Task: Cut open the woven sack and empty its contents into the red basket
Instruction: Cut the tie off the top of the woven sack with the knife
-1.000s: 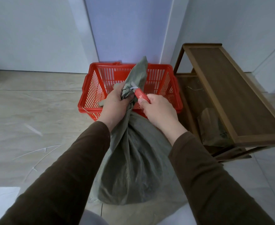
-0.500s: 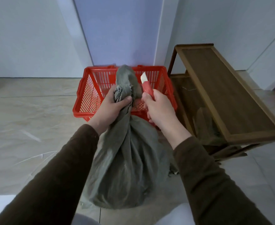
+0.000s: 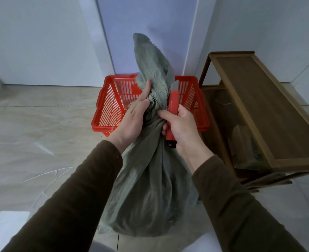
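Note:
A grey-green woven sack [image 3: 150, 188] stands on the floor between my arms, bunched at a narrow neck, with its loose top rising in front of the wall. My left hand [image 3: 133, 119] grips the left side of the neck. My right hand [image 3: 181, 128] holds a red utility knife [image 3: 173, 106] upright against the right side of the neck, and its fingers also pinch the fabric. The short blade points up beside the sack's top. The red basket [image 3: 111, 106] stands on the floor just behind the sack; what lies inside it is mostly hidden.
A wooden slatted shelf unit [image 3: 270, 110] stands close on the right, with folded sacks [image 3: 244, 146] on its lower level. White walls and a door frame close off the space behind the basket. Tiled floor [image 3: 40, 133] stretches to the left.
The sack's loose top has sprung up taller. My right hand brought the knife in from beside the neck and now also pinches the fabric. My left hand shifted its grip on the neck.

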Demonstrator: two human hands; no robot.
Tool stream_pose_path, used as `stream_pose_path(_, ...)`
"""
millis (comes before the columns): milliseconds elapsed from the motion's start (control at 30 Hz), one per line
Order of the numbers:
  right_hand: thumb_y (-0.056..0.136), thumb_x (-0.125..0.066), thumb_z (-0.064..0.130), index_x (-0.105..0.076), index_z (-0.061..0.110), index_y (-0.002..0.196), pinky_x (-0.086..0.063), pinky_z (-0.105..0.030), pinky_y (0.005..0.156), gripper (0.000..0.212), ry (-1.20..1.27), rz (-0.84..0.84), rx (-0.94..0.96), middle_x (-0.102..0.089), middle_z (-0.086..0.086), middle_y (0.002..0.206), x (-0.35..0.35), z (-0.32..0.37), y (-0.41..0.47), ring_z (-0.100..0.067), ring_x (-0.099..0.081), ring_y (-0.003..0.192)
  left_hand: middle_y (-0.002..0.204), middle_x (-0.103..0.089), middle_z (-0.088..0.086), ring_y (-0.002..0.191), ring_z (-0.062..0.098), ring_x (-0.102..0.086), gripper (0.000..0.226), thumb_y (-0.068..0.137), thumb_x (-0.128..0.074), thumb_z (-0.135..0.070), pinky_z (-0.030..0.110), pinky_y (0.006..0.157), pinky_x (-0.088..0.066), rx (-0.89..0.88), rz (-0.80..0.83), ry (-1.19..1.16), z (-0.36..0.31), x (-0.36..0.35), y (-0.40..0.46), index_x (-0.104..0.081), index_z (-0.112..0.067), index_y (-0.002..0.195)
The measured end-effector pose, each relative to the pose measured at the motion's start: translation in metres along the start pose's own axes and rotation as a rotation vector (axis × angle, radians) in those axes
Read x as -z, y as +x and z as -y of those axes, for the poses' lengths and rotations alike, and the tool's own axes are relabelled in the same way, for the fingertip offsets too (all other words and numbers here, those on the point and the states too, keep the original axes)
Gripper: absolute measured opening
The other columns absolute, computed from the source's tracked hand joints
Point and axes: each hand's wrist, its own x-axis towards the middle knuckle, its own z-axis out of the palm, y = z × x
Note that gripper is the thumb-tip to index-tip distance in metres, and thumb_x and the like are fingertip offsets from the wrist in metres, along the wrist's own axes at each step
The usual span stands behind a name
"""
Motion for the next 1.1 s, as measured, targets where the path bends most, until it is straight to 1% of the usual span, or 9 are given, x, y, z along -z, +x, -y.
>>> stream_pose_path(133, 0.093, -0.072, 0.004, -0.069, 0.016, 0.091, -0.048, -0.021, 0.043, 0.013, 0.034, 0.033, -0.01, -0.062, 0.009, 0.056, -0.004, -0.001, 0.0, -0.006, -0.053, 0.045, 0.153, -0.056, 0.006, 0.134, -0.001, -0.053, 0.049, 0.112, -0.037, -0.022, 0.022, 0.115, -0.041, -0.063, -0.188, 0.258, 0.011, 0.004, -0.001, -0.034, -0.024, 0.161)
stream_pose_path(233, 0.092, -0.073, 0.004, -0.069, 0.016, 0.092, -0.048, -0.021, 0.044, 0.012, 0.027, 0.035, 0.001, -0.064, 0.01, 0.058, -0.005, -0.003, 0.002, -0.005, -0.054, 0.047, 0.086, -0.072, 0.006, 0.068, 0.01, -0.064, 0.045, 0.112, -0.04, -0.03, 0.017, 0.061, -0.051, -0.043, -0.427, 0.441, 0.023, 0.01, 0.0, -0.042, -0.029, 0.157)
stream_pose_path(400, 0.09, -0.075, 0.006, -0.071, 0.017, 0.092, -0.05, -0.022, 0.047, 0.012, 0.068, 0.035, 0.0, -0.066, 0.006, 0.063, 0.0, -0.004, 0.003, -0.007, -0.055, 0.051, 0.082, -0.07, 0.004, 0.064, 0.012, -0.062, 0.037, 0.113, -0.036, -0.028, 0.028, 0.06, -0.054, 0.227, -0.808, -0.012, 0.032, 0.044, 0.005, -0.066, -0.016, 0.13)
stream_pose_path(600, 0.09, -0.075, 0.006, -0.071, 0.02, 0.094, -0.049, -0.023, 0.047, 0.015, 0.078, 0.061, 0.002, -0.066, 0.008, 0.064, -0.005, -0.008, 0.004, -0.007, -0.054, 0.05, 0.12, -0.071, 0.011, 0.086, 0.019, -0.072, 0.041, 0.112, -0.032, -0.04, 0.025, 0.062, -0.057, 0.318, -1.294, -0.651, 0.031, 0.08, -0.008, -0.046, -0.012, 0.139)
stream_pose_path(733, 0.091, -0.074, 0.006, -0.071, 0.021, 0.097, -0.049, -0.023, 0.047, 0.016, 0.067, 0.082, 0.01, -0.067, 0.008, 0.066, -0.008, -0.008, 0.003, -0.007, -0.054, 0.05, 0.144, -0.059, 0.011, 0.128, 0.023, -0.063, 0.052, 0.112, -0.031, -0.042, 0.025, 0.064, -0.052, 0.451, -1.048, -0.829, 0.027, 0.082, -0.016, -0.037, -0.014, 0.155)
stream_pose_path(833, 0.092, -0.073, 0.005, -0.071, 0.019, 0.103, -0.048, -0.022, 0.046, 0.018, 0.037, 0.101, 0.03, -0.066, 0.007, 0.067, -0.012, -0.007, 0.002, -0.007, -0.053, 0.048, 0.099, -0.068, 0.006, 0.074, 0.012, -0.074, 0.039, 0.108, -0.048, -0.041, 0.025, 0.056, -0.056, 0.467, -0.931, -0.756, 0.017, 0.061, -0.015, -0.052, -0.01, 0.131)
stream_pose_path(933, 0.091, -0.073, 0.003, -0.07, 0.018, 0.107, -0.047, -0.024, 0.046, 0.022, -0.025, 0.104, 0.058, -0.064, 0.002, 0.072, -0.015, -0.006, 0.0, -0.008, -0.051, 0.048, 0.079, -0.067, -0.001, 0.063, 0.009, -0.064, 0.043, 0.099, -0.061, -0.05, 0.025, 0.06, -0.052, 0.424, -0.639, -0.483, 0.003, 0.042, -0.005, -0.065, -0.008, 0.11)
stream_pose_path(1000, 0.091, -0.073, 0.003, -0.07, 0.018, 0.105, -0.045, -0.027, 0.046, 0.021, -0.079, 0.111, 0.102, -0.06, -0.001, 0.071, -0.016, -0.005, 0.0, -0.009, -0.049, 0.047, 0.084, -0.072, -0.003, 0.076, 0.012, -0.069, 0.056, 0.092, -0.065, -0.062, 0.029, 0.072, -0.054, 0.362, -0.409, -0.378, -0.011, 0.028, 0.0, -0.067, -0.008, 0.107)
stream_pose_path(1100, 0.091, -0.076, 0.009, -0.07, 0.018, 0.1, -0.046, -0.024, 0.047, 0.014, -0.176, 0.15, 0.183, -0.06, 0.009, 0.061, -0.017, -0.002, 0.0, -0.005, -0.053, 0.047, 0.123, -0.074, 0.015, 0.115, 0.032, -0.072, 0.071, 0.086, -0.074, -0.06, 0.049, 0.103, -0.055, 0.303, -0.256, -0.375, -0.03, 0.012, 0.004, -0.065, -0.005, 0.13)
